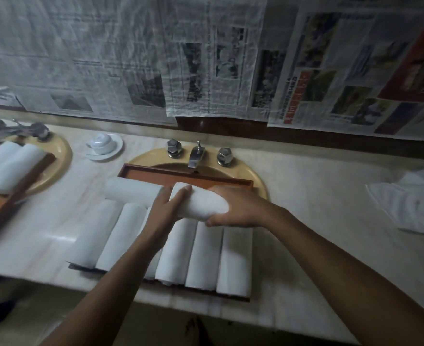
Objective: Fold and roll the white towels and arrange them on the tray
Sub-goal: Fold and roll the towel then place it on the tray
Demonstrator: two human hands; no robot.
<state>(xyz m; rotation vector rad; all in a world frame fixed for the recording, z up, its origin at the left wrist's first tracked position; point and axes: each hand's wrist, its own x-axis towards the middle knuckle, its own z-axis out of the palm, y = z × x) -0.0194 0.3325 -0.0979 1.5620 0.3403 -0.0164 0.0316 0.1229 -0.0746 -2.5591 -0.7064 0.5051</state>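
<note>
No word or number can be read with certainty. The newspaper sheets (131, 58) on the wall, from 10 to 12 o'clock, carry grey columns of print and headlines, but all of it is too blurred. On the coloured newspaper (355, 71) at 1 to 2 o'clock, a red strip (296, 96) bears light characters turned sideways, also not legible; I cannot tell the script. The crumpled paper (410, 203) at 3 o'clock has a small dark mark, too small to read.

Both bare forearms extended from the near edge, converging at centre, left hand (166, 211) gripping the left end of a rolled towel (201, 203), right hand (238, 208) curled round its right end, thumb nearest.
</note>
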